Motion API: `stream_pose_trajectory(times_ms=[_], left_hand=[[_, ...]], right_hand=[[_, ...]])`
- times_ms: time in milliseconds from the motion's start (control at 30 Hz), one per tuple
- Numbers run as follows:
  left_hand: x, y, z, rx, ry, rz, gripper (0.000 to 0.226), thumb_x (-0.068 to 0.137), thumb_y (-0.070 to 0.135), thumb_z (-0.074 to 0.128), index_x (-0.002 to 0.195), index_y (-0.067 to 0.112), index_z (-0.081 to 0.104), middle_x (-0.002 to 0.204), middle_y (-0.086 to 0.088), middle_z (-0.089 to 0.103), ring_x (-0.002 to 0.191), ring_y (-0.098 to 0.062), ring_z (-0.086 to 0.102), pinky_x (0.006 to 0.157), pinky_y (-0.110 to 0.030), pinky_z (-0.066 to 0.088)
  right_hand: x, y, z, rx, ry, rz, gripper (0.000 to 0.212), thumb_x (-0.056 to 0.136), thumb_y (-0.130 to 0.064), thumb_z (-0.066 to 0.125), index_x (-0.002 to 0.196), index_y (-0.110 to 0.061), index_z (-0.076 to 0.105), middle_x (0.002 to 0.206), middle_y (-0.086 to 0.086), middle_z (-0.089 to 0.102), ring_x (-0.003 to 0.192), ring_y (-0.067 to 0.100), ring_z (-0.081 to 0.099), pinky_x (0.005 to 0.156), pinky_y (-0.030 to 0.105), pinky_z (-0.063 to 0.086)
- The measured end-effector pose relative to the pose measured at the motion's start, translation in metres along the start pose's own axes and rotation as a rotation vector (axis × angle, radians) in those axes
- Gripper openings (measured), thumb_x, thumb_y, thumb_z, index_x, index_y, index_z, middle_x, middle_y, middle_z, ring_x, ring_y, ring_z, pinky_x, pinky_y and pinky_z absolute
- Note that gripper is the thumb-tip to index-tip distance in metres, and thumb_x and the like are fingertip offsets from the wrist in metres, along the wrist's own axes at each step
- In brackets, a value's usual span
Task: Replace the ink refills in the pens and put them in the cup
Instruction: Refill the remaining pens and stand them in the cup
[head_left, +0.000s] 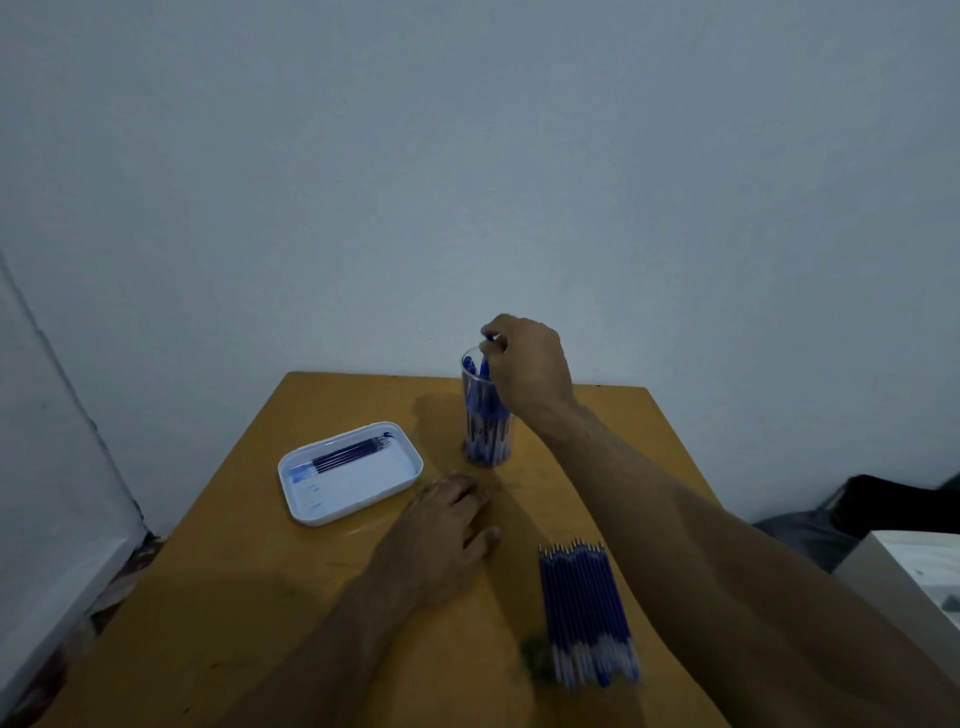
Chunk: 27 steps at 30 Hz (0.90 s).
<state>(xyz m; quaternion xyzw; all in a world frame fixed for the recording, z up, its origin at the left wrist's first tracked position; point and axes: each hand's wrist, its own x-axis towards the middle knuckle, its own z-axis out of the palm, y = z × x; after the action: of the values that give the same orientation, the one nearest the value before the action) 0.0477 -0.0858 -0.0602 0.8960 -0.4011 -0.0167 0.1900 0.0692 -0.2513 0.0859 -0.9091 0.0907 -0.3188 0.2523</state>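
My right hand (524, 364) pinches a pen (485, 364) at the cup (485, 410) near the bench (260, 571) far edge. Left hand (447, 525) rests flat, grip relaxed, between tray (350, 473) and refills (587, 613).

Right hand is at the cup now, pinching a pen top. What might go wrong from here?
The tall clear cup is packed with pens and nothing steadies it: the left hand lies flat on the table. A sideways tug by the right hand could tip it. The right forearm also passes close over the loose refills and could scatter them.
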Motion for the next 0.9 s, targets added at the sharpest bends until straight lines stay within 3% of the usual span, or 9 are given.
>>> stream_pose_trajectory(times_ms=[100,233,300,400,433,533,633,733,900], left_hand=[[0.000,-0.001,0.001,-0.006,0.002,0.000,0.061,0.102,0.060,0.037,0.155,0.031,0.036,0.166,0.009,0.025,0.153,-0.010,0.017,0.126,-0.037,0.018],[0.001,-0.001,0.001,-0.007,0.008,0.007,0.061,0.102,0.059,0.038,0.155,0.030,0.037,0.166,0.008,0.026,0.152,-0.011,0.019,0.126,-0.037,0.019],[0.001,-0.002,0.001,-0.009,0.007,0.007,0.060,0.102,0.059,0.038,0.155,0.030,0.037,0.166,0.008,0.026,0.152,-0.011,0.019,0.126,-0.038,0.019],[0.000,-0.003,0.001,-0.008,0.007,0.005,0.061,0.102,0.060,0.037,0.156,0.031,0.036,0.166,0.008,0.025,0.153,-0.011,0.018,0.126,-0.037,0.018],[0.000,-0.003,0.001,-0.006,0.010,0.006,0.062,0.102,0.060,0.037,0.156,0.031,0.036,0.166,0.008,0.026,0.152,-0.011,0.019,0.126,-0.037,0.019],[-0.002,-0.001,0.000,-0.023,0.005,-0.013,0.061,0.102,0.059,0.038,0.156,0.031,0.036,0.166,0.009,0.026,0.152,-0.012,0.019,0.126,-0.035,0.017],[-0.003,0.001,-0.002,-0.037,0.010,-0.027,0.060,0.103,0.058,0.040,0.156,0.031,0.035,0.166,0.010,0.025,0.153,-0.012,0.017,0.123,-0.032,0.015],[-0.002,0.003,-0.002,-0.030,0.006,-0.029,0.060,0.103,0.058,0.039,0.156,0.032,0.035,0.166,0.010,0.025,0.153,-0.011,0.017,0.123,-0.031,0.016],[-0.002,0.001,-0.001,-0.027,0.005,-0.026,0.060,0.102,0.059,0.039,0.155,0.031,0.037,0.166,0.009,0.026,0.152,-0.010,0.018,0.123,-0.033,0.017]], right_hand=[[0.000,0.002,0.004,-0.051,-0.060,0.025,0.024,0.101,-0.015,0.060,0.121,-0.008,0.071,0.118,0.010,0.072,0.104,0.024,0.067,0.089,0.037,0.057],[-0.001,0.008,0.005,-0.063,-0.077,0.080,0.012,0.098,-0.017,0.063,0.104,-0.011,0.071,0.103,0.007,0.072,0.086,0.020,0.066,0.075,0.038,0.060],[0.000,0.011,0.006,-0.093,-0.069,0.053,0.018,0.098,-0.017,0.061,0.100,-0.010,0.077,0.105,0.007,0.073,0.087,0.016,0.066,0.074,0.029,0.057],[-0.004,0.016,-0.009,-0.012,0.039,0.070,0.020,0.100,-0.016,0.061,0.108,-0.008,0.078,0.110,0.002,0.073,0.091,0.006,0.058,0.070,0.003,0.039],[-0.007,0.024,-0.015,0.005,0.088,0.101,0.020,0.100,-0.015,0.061,0.110,-0.007,0.077,0.108,0.002,0.073,0.091,0.005,0.057,0.069,0.001,0.036],[-0.022,0.062,-0.029,-0.041,0.113,0.274,0.019,0.097,-0.011,0.061,0.108,-0.008,0.076,0.106,0.006,0.075,0.090,0.014,0.065,0.075,0.019,0.049],[-0.048,0.100,-0.029,-0.241,-0.138,0.391,0.016,0.096,-0.008,0.059,0.100,-0.006,0.074,0.097,0.012,0.073,0.085,0.023,0.067,0.073,0.036,0.058],[-0.076,0.121,-0.023,-0.427,-0.316,0.393,0.009,0.095,-0.012,0.062,0.095,-0.009,0.071,0.092,0.009,0.068,0.079,0.021,0.062,0.072,0.039,0.058],[-0.096,0.135,-0.013,-0.498,-0.315,0.337,0.016,0.099,-0.011,0.054,0.110,-0.011,0.065,0.104,0.007,0.056,0.085,0.020,0.056,0.075,0.036,0.054]])
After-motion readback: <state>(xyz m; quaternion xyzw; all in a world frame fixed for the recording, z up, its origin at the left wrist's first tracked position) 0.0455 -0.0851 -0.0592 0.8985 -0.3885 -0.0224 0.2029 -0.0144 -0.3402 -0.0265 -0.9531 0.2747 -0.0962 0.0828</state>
